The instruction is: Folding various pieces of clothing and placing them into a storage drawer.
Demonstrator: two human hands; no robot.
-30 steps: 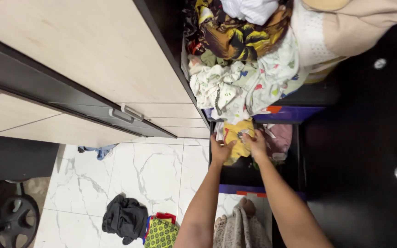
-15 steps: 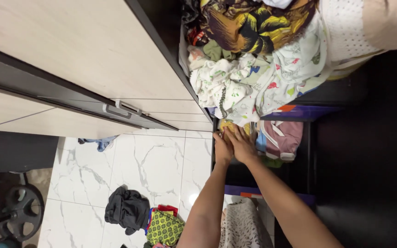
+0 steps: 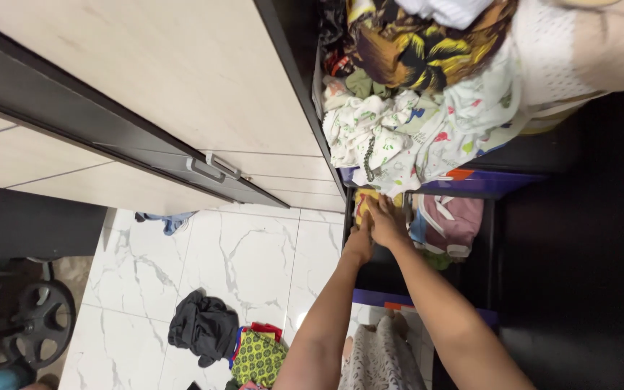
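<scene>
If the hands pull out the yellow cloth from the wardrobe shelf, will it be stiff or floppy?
The yellow cloth is crumpled, so probably floppy and light. The white printed fabric hangs over it, so it may drag. Both hands press on it.

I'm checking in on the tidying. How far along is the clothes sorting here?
Looks done: little, since the upper shelf pile is a loose heap spilling over its edge. In hand: the left hand and right hand press together on a yellow garment in the lower compartment, beside a pink garment. Left: a black garment and a green patterned cloth lie on the marble floor.
</scene>
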